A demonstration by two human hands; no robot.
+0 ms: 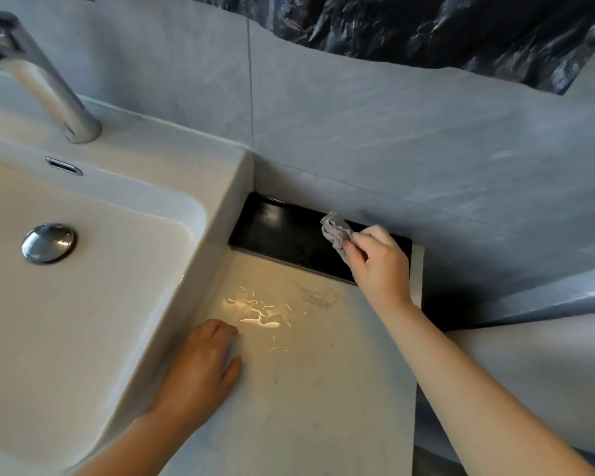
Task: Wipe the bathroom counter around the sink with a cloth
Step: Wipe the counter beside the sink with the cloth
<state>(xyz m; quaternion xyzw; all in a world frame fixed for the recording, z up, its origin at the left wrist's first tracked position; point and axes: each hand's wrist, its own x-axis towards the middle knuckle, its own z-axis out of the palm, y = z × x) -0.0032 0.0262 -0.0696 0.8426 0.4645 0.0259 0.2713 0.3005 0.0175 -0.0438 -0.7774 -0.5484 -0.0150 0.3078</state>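
Grey tiles (358,132) back the wet counter (306,389) beside the sink (83,321). At its back edge lies a black tray (282,231); over it the right hand (378,266) pinches the crumpled cloth (335,230). Left hand (200,369) rests flat, fingers relaxed, against the sink wall.

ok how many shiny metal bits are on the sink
3: the faucet at the sink's back rim, the overflow slot below it on the inner wall, the drain plug in the bottom. The sink's left part is out of frame, so more may be hidden.

Left hand (200,367), right hand (380,266), forearms (seemingly bare)
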